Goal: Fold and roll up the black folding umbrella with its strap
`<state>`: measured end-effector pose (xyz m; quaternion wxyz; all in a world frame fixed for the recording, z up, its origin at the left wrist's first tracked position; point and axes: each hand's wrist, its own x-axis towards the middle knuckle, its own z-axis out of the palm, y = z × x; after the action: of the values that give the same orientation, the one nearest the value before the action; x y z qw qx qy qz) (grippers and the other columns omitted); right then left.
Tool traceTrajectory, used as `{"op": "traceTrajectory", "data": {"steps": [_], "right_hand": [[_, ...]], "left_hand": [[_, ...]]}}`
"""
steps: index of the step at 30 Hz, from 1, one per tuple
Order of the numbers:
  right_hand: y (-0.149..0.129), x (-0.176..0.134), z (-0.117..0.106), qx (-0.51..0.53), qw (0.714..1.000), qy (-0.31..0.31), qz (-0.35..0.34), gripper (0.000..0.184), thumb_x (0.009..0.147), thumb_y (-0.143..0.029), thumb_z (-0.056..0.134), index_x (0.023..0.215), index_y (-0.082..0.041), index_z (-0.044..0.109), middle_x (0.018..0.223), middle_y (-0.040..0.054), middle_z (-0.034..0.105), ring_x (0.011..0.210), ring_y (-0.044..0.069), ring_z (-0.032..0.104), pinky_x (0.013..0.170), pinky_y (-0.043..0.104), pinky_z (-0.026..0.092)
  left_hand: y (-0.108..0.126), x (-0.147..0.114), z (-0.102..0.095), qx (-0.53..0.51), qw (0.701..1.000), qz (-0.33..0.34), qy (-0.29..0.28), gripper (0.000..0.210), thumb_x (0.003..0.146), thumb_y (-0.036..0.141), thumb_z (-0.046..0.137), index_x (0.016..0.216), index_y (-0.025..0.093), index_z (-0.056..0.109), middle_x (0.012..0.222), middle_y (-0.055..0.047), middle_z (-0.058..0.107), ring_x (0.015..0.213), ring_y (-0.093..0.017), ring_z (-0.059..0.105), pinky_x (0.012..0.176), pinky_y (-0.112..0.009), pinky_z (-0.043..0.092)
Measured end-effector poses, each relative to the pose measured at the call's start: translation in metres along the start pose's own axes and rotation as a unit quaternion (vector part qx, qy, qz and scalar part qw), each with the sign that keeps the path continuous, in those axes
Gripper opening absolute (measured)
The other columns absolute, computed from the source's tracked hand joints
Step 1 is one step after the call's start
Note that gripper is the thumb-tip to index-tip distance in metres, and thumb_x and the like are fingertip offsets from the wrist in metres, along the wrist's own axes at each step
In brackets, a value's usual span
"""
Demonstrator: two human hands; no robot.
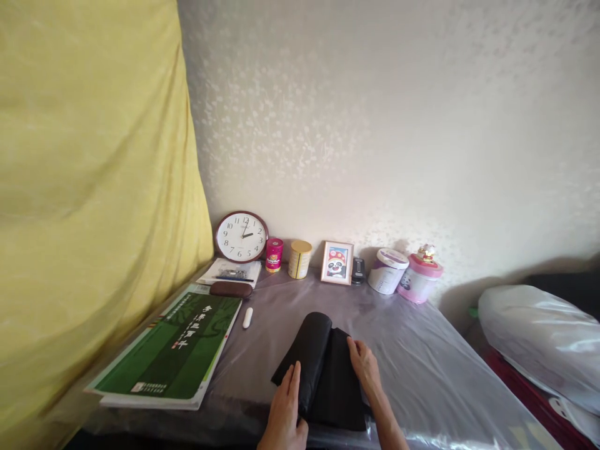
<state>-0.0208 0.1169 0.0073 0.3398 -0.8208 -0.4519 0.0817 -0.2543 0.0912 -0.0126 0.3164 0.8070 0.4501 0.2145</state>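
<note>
A black sheet rolled up on itself, a black roll (312, 350) of plastic or cloth, lies on the table near its front edge. Part of it is spread flat to the right of the thick rolled part. My left hand (285, 409) grips the lower left of the roll, fingers together along its side and thumb near its front end. With fingers bent round the flat part's right edge, my right hand (364, 365) holds it near the upper corner. The sheet's underside is hidden.
Left on the plastic-covered table (403, 369) lie a green book (173, 350), brown glasses case (230, 289) and small white object (248, 317). Along the wall stand a clock (242, 236), pink can (274, 255), yellow can (300, 259), picture frame (337, 262) and two tubs (388, 271).
</note>
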Motion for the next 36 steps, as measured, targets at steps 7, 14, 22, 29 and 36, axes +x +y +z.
{"op": "traceTrajectory", "data": {"steps": [7,14,22,29,36], "right_hand": [[0.009,-0.006,-0.003,-0.056,0.998,0.018,-0.007,0.028,0.082,-0.038,0.037,0.065,-0.025,0.054,0.068,0.0077,0.066,0.072,0.025,0.064,0.062,0.031,0.040],[-0.005,-0.003,-0.009,0.101,0.994,0.002,0.028,0.038,0.075,-0.050,0.041,0.063,-0.020,0.061,0.064,0.0063,0.066,0.063,0.022,0.061,0.056,0.029,0.042],[-0.041,0.007,-0.007,0.247,0.968,-0.012,0.040,0.049,0.067,-0.056,0.051,0.074,-0.011,0.068,0.062,0.0047,0.065,0.061,0.020,0.059,0.052,0.026,0.042],[-0.082,0.015,0.018,0.283,0.956,-0.038,0.063,0.037,0.069,-0.046,0.054,0.078,-0.011,0.064,0.068,0.0069,0.068,0.066,0.022,0.064,0.053,0.026,0.048],[-0.100,0.014,0.043,0.268,0.954,-0.095,0.096,0.027,0.077,-0.036,0.050,0.093,-0.014,0.054,0.071,0.0039,0.067,0.046,0.016,0.061,0.040,0.025,0.048]], "left_hand": [[-0.003,0.000,0.007,0.043,0.999,-0.013,0.001,0.093,0.055,0.001,0.042,0.140,0.008,0.005,0.148,-0.012,0.020,0.135,-0.019,0.022,0.110,-0.028,0.022],[0.008,-0.002,0.002,0.081,0.996,-0.040,-0.023,0.095,0.056,0.002,0.043,0.140,0.011,0.002,0.148,-0.013,0.017,0.134,-0.021,0.024,0.108,-0.032,0.024],[0.032,-0.003,-0.016,0.101,0.987,-0.097,-0.072,0.096,0.054,-0.001,0.046,0.139,0.008,0.003,0.149,-0.014,0.013,0.135,-0.021,0.021,0.109,-0.029,0.020],[0.034,-0.002,-0.015,0.110,0.986,-0.101,-0.074,0.097,0.052,-0.003,0.046,0.139,0.006,0.004,0.149,-0.015,0.012,0.137,-0.022,0.017,0.110,-0.029,0.019],[0.027,-0.002,-0.013,0.095,0.990,-0.081,-0.062,0.085,0.052,0.004,0.049,0.135,0.006,0.030,0.147,-0.016,0.022,0.135,-0.026,0.021,0.111,-0.033,0.019]]}}
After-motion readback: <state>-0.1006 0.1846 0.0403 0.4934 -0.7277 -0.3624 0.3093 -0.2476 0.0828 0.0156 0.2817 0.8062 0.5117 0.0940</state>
